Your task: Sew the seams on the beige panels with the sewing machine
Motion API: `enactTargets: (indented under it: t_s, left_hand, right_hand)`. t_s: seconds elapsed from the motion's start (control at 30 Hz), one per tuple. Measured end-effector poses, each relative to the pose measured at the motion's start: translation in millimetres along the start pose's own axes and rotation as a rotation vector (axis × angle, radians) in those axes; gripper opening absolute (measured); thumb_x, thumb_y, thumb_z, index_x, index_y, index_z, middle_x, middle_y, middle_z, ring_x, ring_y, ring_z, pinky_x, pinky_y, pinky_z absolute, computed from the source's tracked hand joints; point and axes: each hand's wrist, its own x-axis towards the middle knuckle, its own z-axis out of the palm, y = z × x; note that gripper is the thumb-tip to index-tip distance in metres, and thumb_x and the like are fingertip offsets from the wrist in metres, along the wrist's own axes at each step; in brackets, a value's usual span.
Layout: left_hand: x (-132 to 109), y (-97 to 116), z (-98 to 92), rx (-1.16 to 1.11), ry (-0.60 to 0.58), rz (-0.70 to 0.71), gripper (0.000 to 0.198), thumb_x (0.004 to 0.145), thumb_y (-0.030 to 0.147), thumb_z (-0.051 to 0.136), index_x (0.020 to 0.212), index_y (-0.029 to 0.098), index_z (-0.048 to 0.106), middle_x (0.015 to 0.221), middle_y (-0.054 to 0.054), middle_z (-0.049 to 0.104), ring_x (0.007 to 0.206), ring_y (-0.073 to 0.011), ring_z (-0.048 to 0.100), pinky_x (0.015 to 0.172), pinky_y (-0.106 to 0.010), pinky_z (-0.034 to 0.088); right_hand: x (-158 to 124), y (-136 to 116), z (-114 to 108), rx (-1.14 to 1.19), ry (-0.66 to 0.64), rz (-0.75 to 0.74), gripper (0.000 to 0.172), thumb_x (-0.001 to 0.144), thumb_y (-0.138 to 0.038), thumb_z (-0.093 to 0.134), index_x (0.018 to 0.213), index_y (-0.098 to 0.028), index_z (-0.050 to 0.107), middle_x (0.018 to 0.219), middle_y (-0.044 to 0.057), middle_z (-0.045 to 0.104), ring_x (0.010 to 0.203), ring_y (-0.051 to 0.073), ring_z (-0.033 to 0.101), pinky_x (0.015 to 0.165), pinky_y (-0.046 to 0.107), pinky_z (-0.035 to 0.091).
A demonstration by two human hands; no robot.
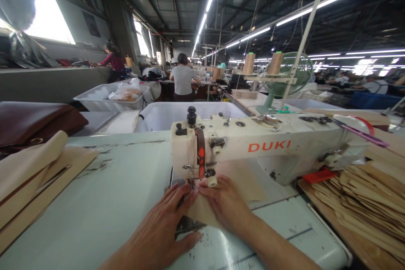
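Observation:
A white sewing machine (268, 145) marked DUKI stands on a pale green table (126, 168). Under its needle area lies a beige piece of material (247, 179), reaching back to the right beneath the arm. My left hand (167, 219) is at the left of the presser foot, fingers spread, fingertips at the material's left edge and thumb stretched out low on the table. My right hand (223, 198) lies on the material just right of the needle, its fingers extended and resting flat.
Beige pieces (41, 177) and a brown leather item (38, 124) lie at the left. Stacked strips (367, 202) fill the right side. Behind are a white bin (155, 114), thread cones (249, 63), a green fan (286, 76) and a seated person (183, 76).

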Motion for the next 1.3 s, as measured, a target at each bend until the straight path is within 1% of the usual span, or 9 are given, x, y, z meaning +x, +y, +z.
enactTargets:
  t_s: [0.17,0.3,0.43,0.53,0.6,0.77,0.93,1.1,1.3]
  left_hand:
    - [-0.1,2.2,-2.8,0.013,0.015,0.018,0.077,0.086,0.06,0.061,0.151,0.033,0.031,0.146,-0.011,0.042,0.134,-0.0371,0.042,0.107,-0.056,0.045]
    - [1.3,1.8,-2.6,0.024,0.004,-0.016,0.079,0.083,0.059,0.065,0.15,0.032,0.034,0.147,-0.01,0.041,0.135,-0.0361,0.04,0.109,-0.054,0.043]
    - [2.9,4.1,-5.5,0.026,-0.022,-0.035,0.076,0.086,0.063,0.059,0.151,0.031,0.034,0.147,-0.01,0.041,0.134,-0.0347,0.042,0.109,-0.053,0.042]
    - [4.0,7.1,-9.1,0.026,-0.045,-0.042,0.073,0.09,0.066,0.052,0.15,0.026,0.037,0.145,-0.011,0.041,0.132,-0.0335,0.044,0.109,-0.05,0.043]
    - [5.5,7.8,-9.5,0.022,-0.053,-0.031,0.076,0.09,0.069,0.048,0.15,0.024,0.038,0.143,-0.012,0.042,0.131,-0.033,0.045,0.11,-0.05,0.041]
    - [7.5,6.7,-5.1,0.022,-0.034,-0.007,0.08,0.088,0.074,0.047,0.148,0.021,0.042,0.139,-0.012,0.044,0.127,-0.0326,0.048,0.111,-0.049,0.038]
    - [5.4,8.1,-6.2,0.025,-0.021,0.005,0.079,0.088,0.073,0.046,0.148,0.022,0.042,0.137,-0.011,0.044,0.126,-0.0314,0.048,0.111,-0.048,0.039]
    - [6.1,9.8,-8.2,0.026,-0.013,0.011,0.076,0.089,0.071,0.047,0.147,0.022,0.043,0.136,-0.01,0.045,0.127,-0.0304,0.047,0.111,-0.046,0.038]
    - [5.6,10.5,-9.0,0.008,-0.033,-0.011,0.075,0.09,0.07,0.047,0.147,0.022,0.042,0.139,-0.01,0.043,0.128,-0.0306,0.045,0.113,-0.047,0.036]
  right_hand:
    - [-2.2,0.2,1.0,0.003,0.001,0.003,0.031,0.097,-0.017,0.049,0.118,-0.031,0.068,0.117,-0.001,0.07,0.112,0.018,0.058,0.109,0.038,0.03]
    - [-0.9,1.6,1.5,-0.037,-0.004,0.003,0.031,0.097,-0.016,0.048,0.116,-0.03,0.069,0.115,0.0,0.071,0.109,0.019,0.061,0.109,0.039,0.03]
    - [1.0,3.7,2.5,-0.07,-0.025,-0.015,0.029,0.099,-0.018,0.047,0.117,-0.027,0.068,0.118,0.002,0.07,0.11,0.019,0.061,0.109,0.04,0.032]
    - [-0.5,2.8,2.0,-0.089,-0.038,-0.023,0.029,0.099,-0.018,0.047,0.12,-0.024,0.066,0.125,0.002,0.067,0.115,0.019,0.059,0.11,0.039,0.032]
    - [-1.7,1.9,1.0,-0.112,-0.052,-0.019,0.03,0.1,-0.018,0.046,0.123,-0.022,0.064,0.129,0.004,0.064,0.119,0.019,0.056,0.11,0.039,0.031]
    - [-2.4,1.1,-0.3,-0.17,-0.085,0.03,0.034,0.1,-0.019,0.044,0.131,-0.016,0.057,0.139,0.008,0.056,0.13,0.021,0.048,0.113,0.042,0.028]
    - [-3.3,-0.4,0.7,-0.223,-0.131,0.054,0.037,0.1,-0.02,0.041,0.134,-0.017,0.055,0.144,0.007,0.052,0.135,0.02,0.044,0.116,0.043,0.025]
    - [-3.3,-0.2,0.9,-0.233,-0.134,0.044,0.038,0.101,-0.02,0.038,0.135,-0.017,0.054,0.145,0.008,0.051,0.136,0.02,0.043,0.116,0.043,0.025]
    - [-4.4,-1.5,2.0,-0.22,-0.15,0.061,0.039,0.102,-0.022,0.035,0.137,-0.018,0.052,0.146,0.009,0.049,0.138,0.019,0.04,0.117,0.043,0.022]
